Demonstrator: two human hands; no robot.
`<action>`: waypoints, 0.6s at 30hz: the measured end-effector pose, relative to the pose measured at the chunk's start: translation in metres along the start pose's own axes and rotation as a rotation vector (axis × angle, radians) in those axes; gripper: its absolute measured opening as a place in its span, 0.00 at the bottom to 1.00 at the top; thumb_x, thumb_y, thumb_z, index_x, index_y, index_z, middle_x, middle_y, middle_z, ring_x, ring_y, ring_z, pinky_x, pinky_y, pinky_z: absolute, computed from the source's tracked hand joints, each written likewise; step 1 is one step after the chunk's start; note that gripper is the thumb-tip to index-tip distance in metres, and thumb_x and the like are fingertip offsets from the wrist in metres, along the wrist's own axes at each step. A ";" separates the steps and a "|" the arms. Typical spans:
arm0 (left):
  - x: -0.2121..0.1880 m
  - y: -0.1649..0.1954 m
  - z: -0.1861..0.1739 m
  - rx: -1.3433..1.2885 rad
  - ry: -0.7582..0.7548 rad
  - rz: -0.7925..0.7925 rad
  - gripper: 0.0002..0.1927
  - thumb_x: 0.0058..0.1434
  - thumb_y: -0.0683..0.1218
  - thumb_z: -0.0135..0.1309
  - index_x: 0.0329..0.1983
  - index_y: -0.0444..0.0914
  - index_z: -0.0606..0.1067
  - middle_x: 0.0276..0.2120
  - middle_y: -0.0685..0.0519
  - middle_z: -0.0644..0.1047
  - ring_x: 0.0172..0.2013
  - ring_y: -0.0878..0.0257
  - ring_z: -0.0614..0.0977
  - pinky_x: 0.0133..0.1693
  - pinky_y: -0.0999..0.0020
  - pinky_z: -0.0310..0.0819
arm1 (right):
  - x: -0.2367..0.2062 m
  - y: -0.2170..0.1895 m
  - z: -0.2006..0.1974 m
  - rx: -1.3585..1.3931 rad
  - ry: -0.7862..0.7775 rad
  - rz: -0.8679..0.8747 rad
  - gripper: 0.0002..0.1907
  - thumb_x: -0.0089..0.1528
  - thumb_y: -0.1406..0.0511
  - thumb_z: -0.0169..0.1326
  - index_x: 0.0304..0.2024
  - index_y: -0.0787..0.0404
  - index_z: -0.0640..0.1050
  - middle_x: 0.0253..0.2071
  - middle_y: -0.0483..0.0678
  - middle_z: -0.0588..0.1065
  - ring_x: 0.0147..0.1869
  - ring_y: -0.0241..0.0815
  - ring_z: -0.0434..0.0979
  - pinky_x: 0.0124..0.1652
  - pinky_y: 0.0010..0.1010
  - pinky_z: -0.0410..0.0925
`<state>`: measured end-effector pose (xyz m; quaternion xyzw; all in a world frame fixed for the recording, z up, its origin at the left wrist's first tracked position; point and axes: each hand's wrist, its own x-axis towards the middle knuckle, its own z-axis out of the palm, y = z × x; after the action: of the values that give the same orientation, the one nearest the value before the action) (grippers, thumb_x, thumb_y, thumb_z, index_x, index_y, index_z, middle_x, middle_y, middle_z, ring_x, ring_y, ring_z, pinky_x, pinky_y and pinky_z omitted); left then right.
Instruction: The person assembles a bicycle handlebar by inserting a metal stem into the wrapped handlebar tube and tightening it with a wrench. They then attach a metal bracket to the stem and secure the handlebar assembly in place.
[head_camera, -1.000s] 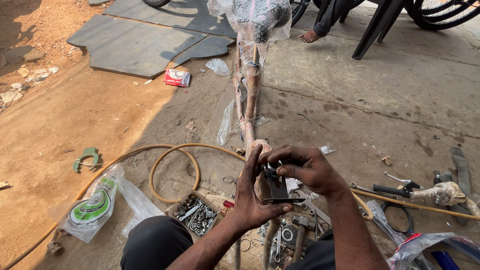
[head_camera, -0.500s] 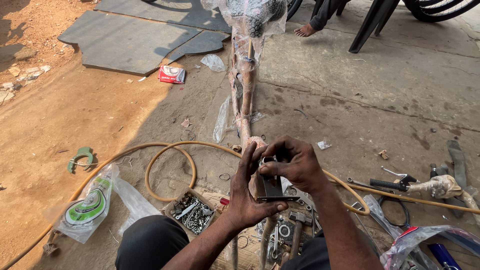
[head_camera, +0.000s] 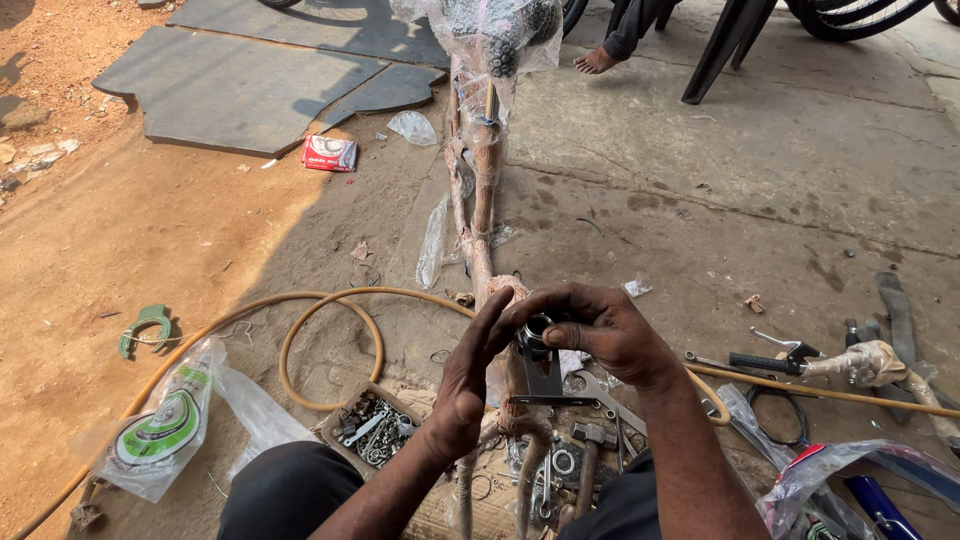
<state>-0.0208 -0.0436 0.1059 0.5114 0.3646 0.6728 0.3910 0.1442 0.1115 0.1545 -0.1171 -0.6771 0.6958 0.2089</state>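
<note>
Two hands: left hand (head_camera: 468, 372) and right hand (head_camera: 605, 330) pinch small dark metal ring (head_camera: 534, 331) atop plastic-wrapped bicycle frame (head_camera: 482, 190); hammer (head_camera: 590, 450) at 6 o'clock

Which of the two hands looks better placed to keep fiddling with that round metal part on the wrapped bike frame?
Probably the right hand: its fingertips sit on the metal ring from above. The left hand presses alongside, seemingly steadying the wrapped frame.

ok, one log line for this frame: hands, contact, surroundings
left hand: fingertips on metal ring | right hand: pinching metal ring atop wrapped bicycle frame | nearby: hammer, tray of bolts, hose
</note>
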 end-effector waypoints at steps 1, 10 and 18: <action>0.003 0.000 -0.001 -0.031 0.001 -0.027 0.73 0.45 0.91 0.44 0.81 0.39 0.50 0.75 0.35 0.65 0.77 0.41 0.64 0.78 0.41 0.51 | 0.000 0.001 0.000 -0.006 0.020 0.013 0.16 0.60 0.70 0.63 0.51 0.65 0.81 0.49 0.51 0.82 0.55 0.42 0.82 0.55 0.36 0.77; 0.006 0.002 -0.006 0.121 0.043 -0.133 0.77 0.36 0.92 0.48 0.80 0.41 0.50 0.71 0.35 0.65 0.73 0.41 0.66 0.72 0.38 0.56 | 0.011 0.013 0.028 -0.303 0.186 -0.168 0.20 0.56 0.68 0.71 0.49 0.65 0.82 0.44 0.49 0.78 0.47 0.38 0.77 0.46 0.27 0.75; 0.006 0.002 -0.003 0.112 0.017 -0.106 0.78 0.36 0.91 0.51 0.80 0.41 0.48 0.73 0.34 0.63 0.75 0.40 0.64 0.74 0.38 0.53 | 0.004 0.008 0.000 0.055 -0.010 -0.066 0.15 0.60 0.70 0.66 0.50 0.66 0.81 0.48 0.51 0.81 0.53 0.39 0.82 0.54 0.30 0.78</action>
<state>-0.0247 -0.0390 0.1093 0.5067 0.4314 0.6340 0.3939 0.1396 0.1136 0.1473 -0.0852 -0.6625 0.7073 0.2315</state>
